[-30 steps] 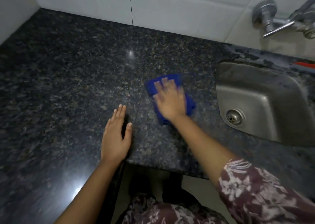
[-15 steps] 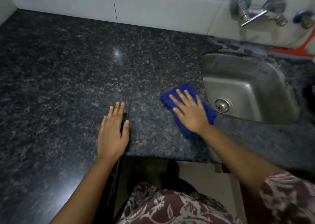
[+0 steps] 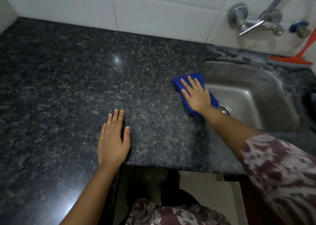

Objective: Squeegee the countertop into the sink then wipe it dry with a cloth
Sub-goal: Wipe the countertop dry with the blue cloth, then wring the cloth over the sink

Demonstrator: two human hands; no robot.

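A dark speckled granite countertop (image 3: 71,81) fills the left and middle of the view. My right hand (image 3: 196,94) lies flat with spread fingers on a blue cloth (image 3: 177,81), pressing it onto the counter at the left rim of the steel sink (image 3: 253,87); part of the cloth hangs over the rim. My left hand (image 3: 113,139) rests flat on the counter near its front edge, holding nothing. An orange squeegee (image 3: 290,60) leans against the wall behind the sink.
White wall tiles (image 3: 153,12) run along the back of the counter. A chrome tap (image 3: 248,21) and a blue-handled valve (image 3: 299,27) are mounted on the wall above the sink. The counter's front edge sits just under my left wrist.
My right hand has slid the blue cloth rightward across the counter, from the middle to the sink's left rim. My left hand has stayed planted.
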